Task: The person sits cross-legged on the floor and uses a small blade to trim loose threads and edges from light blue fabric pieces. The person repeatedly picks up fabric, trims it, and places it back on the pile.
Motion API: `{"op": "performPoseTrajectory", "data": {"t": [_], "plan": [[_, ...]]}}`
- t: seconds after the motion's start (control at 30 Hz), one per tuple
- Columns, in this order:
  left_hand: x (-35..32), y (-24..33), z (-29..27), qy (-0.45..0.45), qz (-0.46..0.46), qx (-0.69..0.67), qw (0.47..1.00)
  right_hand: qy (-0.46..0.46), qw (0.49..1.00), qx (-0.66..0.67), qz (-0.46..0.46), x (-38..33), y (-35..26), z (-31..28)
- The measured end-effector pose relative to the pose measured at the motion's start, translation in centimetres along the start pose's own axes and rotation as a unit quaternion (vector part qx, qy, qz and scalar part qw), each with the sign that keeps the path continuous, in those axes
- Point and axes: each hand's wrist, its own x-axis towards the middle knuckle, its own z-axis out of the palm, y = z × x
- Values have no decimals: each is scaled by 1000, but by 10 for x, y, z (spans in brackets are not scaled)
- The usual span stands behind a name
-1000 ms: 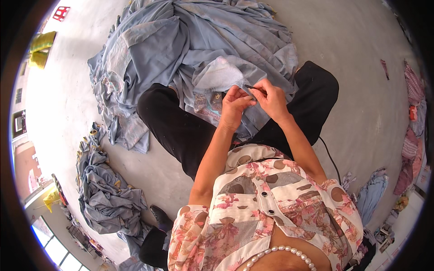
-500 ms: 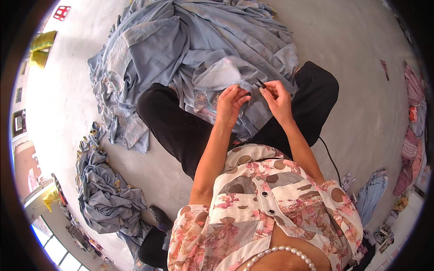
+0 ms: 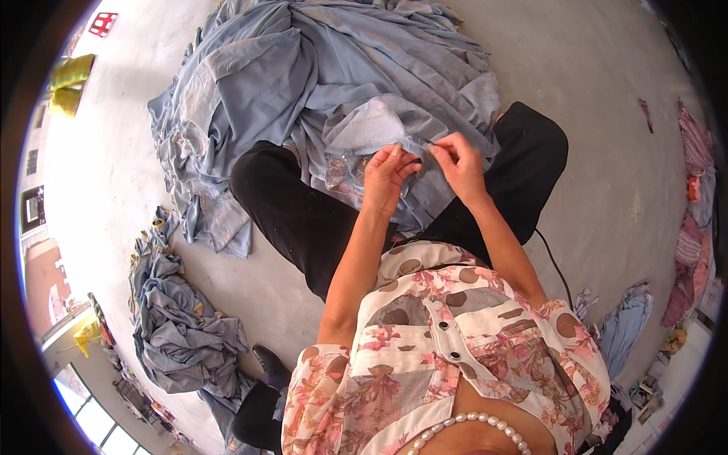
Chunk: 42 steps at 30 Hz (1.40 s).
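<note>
A large spread of grey-blue fabric [image 3: 356,68] lies before me, its near folds reaching between my legs. My left hand [image 3: 385,176] is closed, thumb and index finger pinching an edge of this fabric beside a pale, patterned patch; the other fingers are curled. Just to its right, my right hand [image 3: 460,168] is closed around small dark thread snips, mostly hidden by the fingers. Only a dark tip of the snips [image 3: 427,140] shows beyond them, close to the fabric edge. The right thumb and fingertips are at that edge too; whether they touch it is hard to tell.
My black-trousered legs [image 3: 303,227] frame the fabric on both sides. Another grey-blue fabric heap [image 3: 186,334] lies at lower left, near a dark shoe [image 3: 269,364]. Pink checked cloth [image 3: 694,144] and light blue cloth [image 3: 626,322] are at the right. A black cord [image 3: 557,265] runs along the floor.
My right hand has moved slightly left, closer to the left hand. The snips' blades, plainly visible before, are now mostly hidden behind the fingers. The left hand has barely moved.
</note>
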Motion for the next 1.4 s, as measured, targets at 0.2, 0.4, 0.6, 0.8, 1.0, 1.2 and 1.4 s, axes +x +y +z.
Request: {"op": "performPoseTrajectory", "data": {"t": [0.2, 0.4, 0.6, 0.8, 1.0, 1.2, 1.4], "plan": [[-1, 1, 2, -1, 14, 8, 1000, -38, 999, 24, 1, -4, 2, -5], [-3, -3, 6, -16, 19, 68, 997, -46, 997, -58, -38, 3, -1, 1], [-4, -4, 7, -9, 38, 104, 994, -47, 998, -36, -25, 2, 0, 2], [-5, -2, 9, -5, 34, 80, 996, -18, 997, 68, 27, 0, 5, 2], [-5, 1, 6, -4, 44, 84, 995, -54, 997, 45, 24, -4, 3, -5], [-6, -2, 11, -2, 49, 136, 990, -66, 998, -12, 0, 1, 0, -1], [-6, -1, 5, 12, 61, 139, 988, -12, 998, 59, 25, 3, 0, -9]]}}
